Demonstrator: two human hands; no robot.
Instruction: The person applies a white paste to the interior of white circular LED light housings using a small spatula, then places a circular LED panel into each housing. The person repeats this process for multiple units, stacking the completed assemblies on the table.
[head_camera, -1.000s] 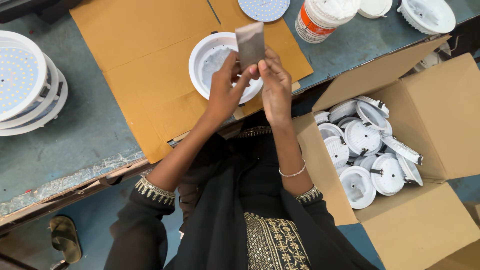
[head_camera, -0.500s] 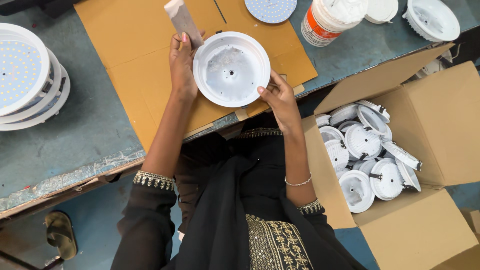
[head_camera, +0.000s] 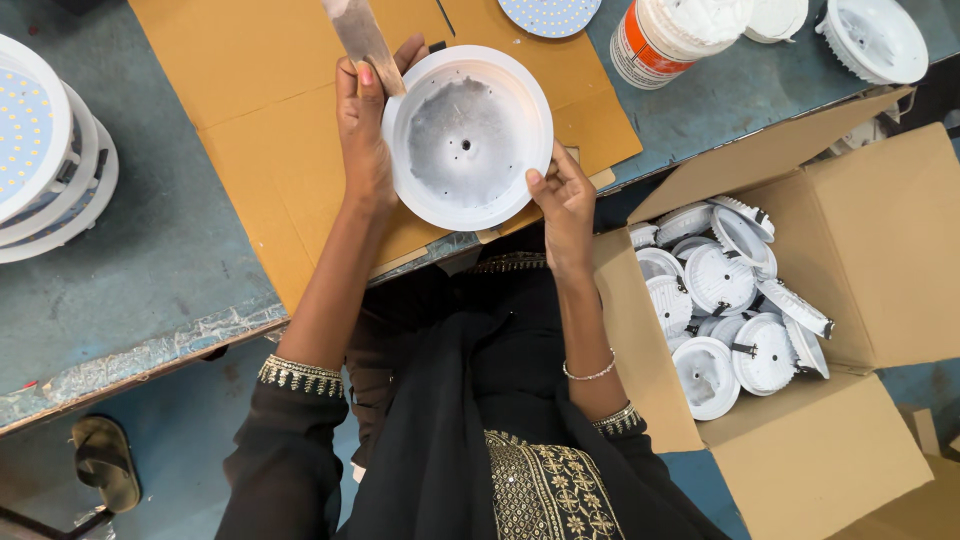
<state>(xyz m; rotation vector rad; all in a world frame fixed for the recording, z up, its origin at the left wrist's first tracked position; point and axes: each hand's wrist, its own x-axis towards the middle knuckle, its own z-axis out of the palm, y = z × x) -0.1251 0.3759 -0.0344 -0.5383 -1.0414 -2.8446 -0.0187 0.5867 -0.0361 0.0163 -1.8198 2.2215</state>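
We hold the round white lamp shell (head_camera: 466, 137) up over the brown cardboard sheet (head_camera: 250, 90) at the front edge of the desk (head_camera: 150, 290). A moment ago the flat scraper (head_camera: 362, 40) was in front of the shell; now it has moved to the left side. Our left hand (head_camera: 365, 130) is closed on the scraper and the shell's rim. Our right hand (head_camera: 565, 200) pinches the rim's other side. The box of shells (head_camera: 740, 300) sits open on our right.

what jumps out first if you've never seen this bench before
A round white lamp housing held up at centre over the cardboard sheet, the left hand also gripping a flat spatula, the right hand on its rim. At right, an open carton heaped with similar white housings.
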